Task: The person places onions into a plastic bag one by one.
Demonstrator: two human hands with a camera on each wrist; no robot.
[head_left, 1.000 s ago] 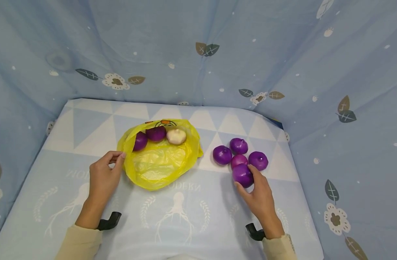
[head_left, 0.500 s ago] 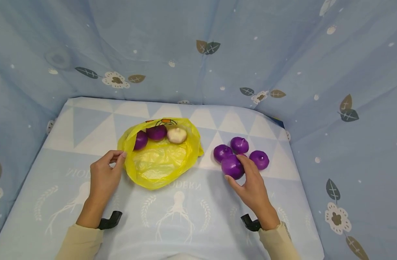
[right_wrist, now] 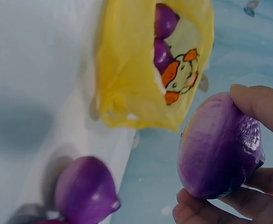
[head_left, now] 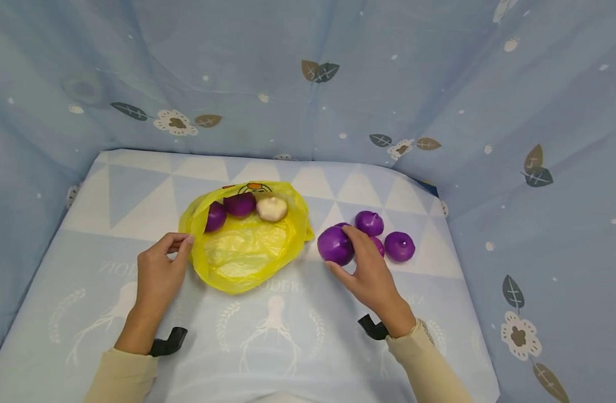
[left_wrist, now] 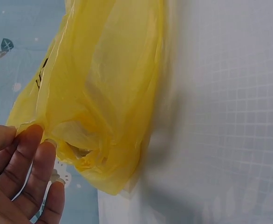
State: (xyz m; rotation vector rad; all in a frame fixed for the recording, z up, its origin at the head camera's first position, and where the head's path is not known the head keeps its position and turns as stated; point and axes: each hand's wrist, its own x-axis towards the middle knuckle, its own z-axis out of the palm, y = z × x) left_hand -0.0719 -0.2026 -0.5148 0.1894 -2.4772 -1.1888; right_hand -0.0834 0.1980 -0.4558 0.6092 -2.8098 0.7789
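Progress: two purple onions and one white bulb lie inside the yellow bag (head_left: 247,246). Right hand (head_left: 368,274) grips another onion (head_left: 335,245) beside the bag; left hand (head_left: 159,271) pinches the rim. Three onions (head_left: 399,246) remain on the table (head_left: 288,336).

A patterned blue sheet (head_left: 288,336) bears a yellow bag (head_left: 247,252) and purple onions (head_left: 400,246)

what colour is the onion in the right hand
Purple, a glossy round onion; the right wrist view shows it best.

Purple onions (head_left: 335,245), a yellow bag (head_left: 247,252), leaf-patterned blue cloth (head_left: 439,84).
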